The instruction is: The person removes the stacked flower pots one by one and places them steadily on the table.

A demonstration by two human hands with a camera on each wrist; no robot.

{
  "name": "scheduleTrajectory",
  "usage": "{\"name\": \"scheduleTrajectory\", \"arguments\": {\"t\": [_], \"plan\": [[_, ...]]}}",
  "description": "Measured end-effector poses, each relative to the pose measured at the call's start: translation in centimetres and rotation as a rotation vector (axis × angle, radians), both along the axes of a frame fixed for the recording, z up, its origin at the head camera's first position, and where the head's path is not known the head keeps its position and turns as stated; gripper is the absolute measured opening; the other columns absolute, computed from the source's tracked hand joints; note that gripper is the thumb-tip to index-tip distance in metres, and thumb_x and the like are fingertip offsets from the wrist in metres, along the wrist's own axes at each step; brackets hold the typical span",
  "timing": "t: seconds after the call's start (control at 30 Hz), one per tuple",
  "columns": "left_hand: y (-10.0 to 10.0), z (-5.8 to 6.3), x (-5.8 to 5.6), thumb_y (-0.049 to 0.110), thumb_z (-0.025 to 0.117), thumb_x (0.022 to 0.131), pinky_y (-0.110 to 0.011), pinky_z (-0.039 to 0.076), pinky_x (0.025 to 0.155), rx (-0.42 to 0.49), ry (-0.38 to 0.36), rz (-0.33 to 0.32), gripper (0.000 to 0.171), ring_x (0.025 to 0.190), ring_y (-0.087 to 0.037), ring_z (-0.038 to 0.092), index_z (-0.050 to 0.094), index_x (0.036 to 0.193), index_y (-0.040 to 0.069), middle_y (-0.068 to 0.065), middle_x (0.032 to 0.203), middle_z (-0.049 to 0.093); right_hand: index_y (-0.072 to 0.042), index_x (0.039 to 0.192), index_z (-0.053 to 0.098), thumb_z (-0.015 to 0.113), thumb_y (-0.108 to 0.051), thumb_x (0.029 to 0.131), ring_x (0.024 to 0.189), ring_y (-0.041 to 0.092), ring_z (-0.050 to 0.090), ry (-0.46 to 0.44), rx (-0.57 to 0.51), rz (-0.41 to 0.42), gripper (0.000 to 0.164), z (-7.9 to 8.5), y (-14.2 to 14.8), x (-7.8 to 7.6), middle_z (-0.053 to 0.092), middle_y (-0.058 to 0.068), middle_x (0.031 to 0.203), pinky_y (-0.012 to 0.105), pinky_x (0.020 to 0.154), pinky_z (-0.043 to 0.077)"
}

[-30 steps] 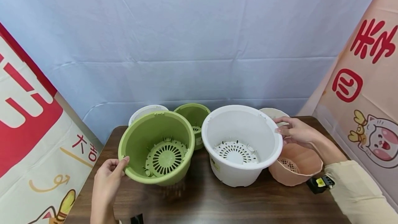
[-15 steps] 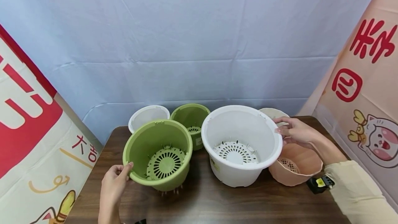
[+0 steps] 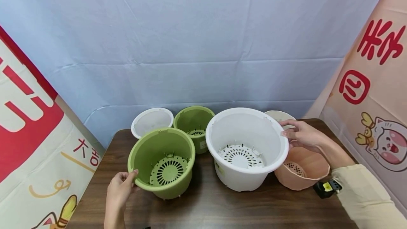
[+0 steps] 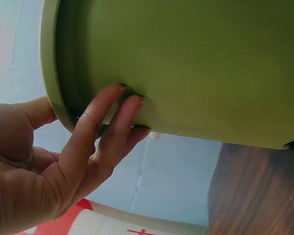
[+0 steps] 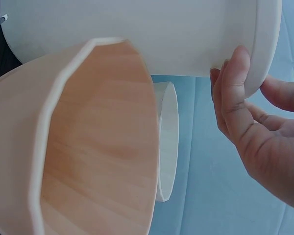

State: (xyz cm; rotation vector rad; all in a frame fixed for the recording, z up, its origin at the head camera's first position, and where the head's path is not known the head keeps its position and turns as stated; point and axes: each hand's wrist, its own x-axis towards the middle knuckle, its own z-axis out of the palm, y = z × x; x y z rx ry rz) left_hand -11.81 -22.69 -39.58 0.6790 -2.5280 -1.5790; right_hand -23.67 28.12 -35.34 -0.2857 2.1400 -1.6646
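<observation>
A large green pot point(image 3: 162, 160) with a slotted insert in its bottom sits upright at the table's front left. My left hand point(image 3: 126, 180) grips its near rim. In the left wrist view the fingers point(image 4: 118, 117) lie on the green pot's outer wall point(image 4: 196, 58) and the thumb goes behind the rim. A large white pot point(image 3: 246, 144) stands in the middle. My right hand point(image 3: 290, 130) pinches its right rim, thumb on top. In the right wrist view the fingers point(image 5: 232, 93) lie under the white pot's rim point(image 5: 264, 44).
A peach pot point(image 3: 303, 170) point(image 5: 98, 147) sits right of the white one, under my right wrist. A cream pot point(image 3: 279, 115) point(image 5: 169, 142) is behind it. A small white pot point(image 3: 152, 121) and a small green pot point(image 3: 194, 123) stand at the back. The brown table point(image 3: 206, 207) ends at a blue cloth backdrop.
The large green pot has come down from a raised, tilted pose to sit level on the table, a little right of before, with my left hand still on it. The right hand has not moved.
</observation>
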Motion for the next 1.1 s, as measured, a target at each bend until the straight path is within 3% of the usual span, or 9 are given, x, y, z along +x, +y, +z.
{"name": "scheduleTrajectory", "arguments": {"t": [0.63,0.87,1.1], "plan": [[-0.59,-0.7,-0.39,0.02,0.052,0.093,-0.02,0.054,0.058,0.103,0.014,0.007,0.033,0.056,-0.011,0.061,0.046,0.1,-0.012,-0.007,0.074,0.053,0.016,0.131,0.019,0.045,-0.003,0.095,0.072,0.015,0.059,-0.003,-0.003,0.008,0.048,-0.18,0.08,0.04,0.059,0.011,0.092,0.03,0.06,0.053],[-0.6,-0.78,-0.56,0.02,0.052,0.092,-0.025,0.055,0.062,0.117,0.019,0.007,0.033,0.058,-0.01,0.06,0.046,0.099,-0.012,-0.01,0.08,0.054,0.015,0.132,0.019,0.045,-0.002,0.095,0.073,0.015,0.059,0.0,0.015,0.005,0.048,-0.1,0.01,0.04,0.059,0.012,0.094,0.03,0.06,0.053],[-0.72,-0.79,-0.69,0.021,0.052,0.092,-0.022,0.054,0.061,0.156,0.004,-0.002,0.035,0.06,-0.009,0.06,0.044,0.102,-0.012,-0.011,0.085,0.05,0.015,0.132,0.018,0.045,-0.002,0.094,0.074,0.015,0.059,-0.007,0.021,0.0,0.05,0.18,-0.04,0.1,0.058,0.012,0.094,0.03,0.06,0.053]]}}
